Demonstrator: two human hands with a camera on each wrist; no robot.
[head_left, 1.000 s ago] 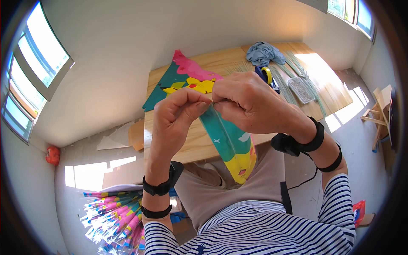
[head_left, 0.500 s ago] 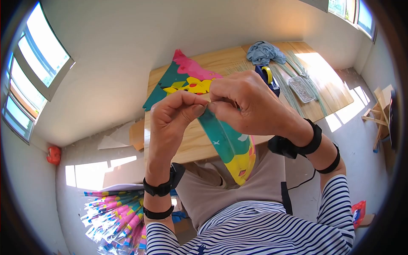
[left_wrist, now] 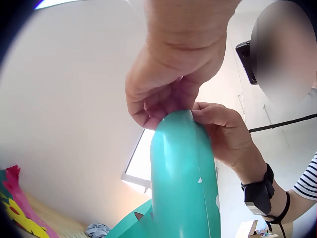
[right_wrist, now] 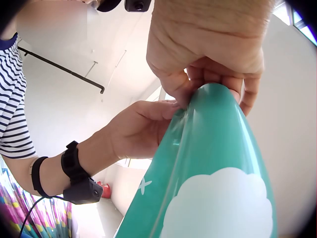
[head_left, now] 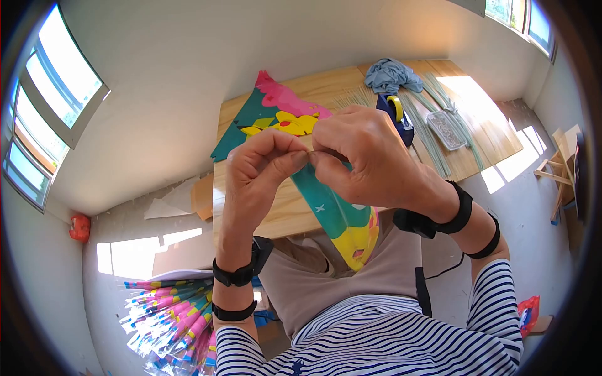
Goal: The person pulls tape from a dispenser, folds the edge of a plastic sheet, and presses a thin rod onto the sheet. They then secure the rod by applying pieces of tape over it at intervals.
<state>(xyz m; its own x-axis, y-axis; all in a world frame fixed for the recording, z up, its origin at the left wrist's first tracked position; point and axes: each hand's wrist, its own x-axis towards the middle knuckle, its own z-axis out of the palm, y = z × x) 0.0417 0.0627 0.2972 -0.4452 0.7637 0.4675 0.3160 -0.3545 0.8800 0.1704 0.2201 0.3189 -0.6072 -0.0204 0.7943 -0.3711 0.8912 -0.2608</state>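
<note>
A teal, glossy printed kite sheet hangs from both hands, its yellow lower end over the person's lap. The left hand pinches its top edge between thumb and forefinger. Right beside it, the right hand pinches the same edge, the fingertips of both hands meeting there. In the left wrist view the sheet bulges in a rounded fold below the fingers. A seam runs down the sheet in the right wrist view, next to a white cloud print. The fingers hide the pinched spot itself.
On the wooden table lie another teal, pink and yellow kite sheet, a tape dispenser, thin green rods, a clear tub and a blue cloth. Several plastic-wrapped colourful bundles are piled at lower left.
Both hands keep their pinch on the kite sheet's top edge, with only slight shifts of the fingers and wrists. The hanging sheet sways a little.
</note>
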